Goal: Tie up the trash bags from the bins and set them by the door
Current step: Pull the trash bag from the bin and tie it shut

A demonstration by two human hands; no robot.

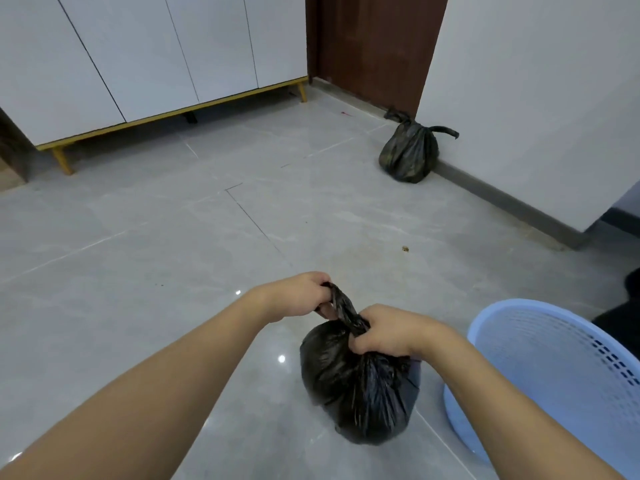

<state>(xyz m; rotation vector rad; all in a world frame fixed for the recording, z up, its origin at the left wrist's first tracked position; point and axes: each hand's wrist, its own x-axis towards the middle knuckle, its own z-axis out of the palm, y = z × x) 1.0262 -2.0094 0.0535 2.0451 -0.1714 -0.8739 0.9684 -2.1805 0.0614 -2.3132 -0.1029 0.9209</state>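
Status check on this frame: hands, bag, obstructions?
Left hand and right hand both gripping twisted neck of black trash bag on floor. Second tied bag already by door. Blue bin at right, path open.

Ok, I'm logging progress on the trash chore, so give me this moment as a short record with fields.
bag in hand: black trash bag on the floor tiles, neck twisted
left hand: left hand grips the end of the twisted neck
right hand: right hand grips the neck lower, at the bag's top
bag done: tied bag against the wall beside the brown door
bin: blue bin right of the held bag
left to do: finish the knot, carry the bag to the door
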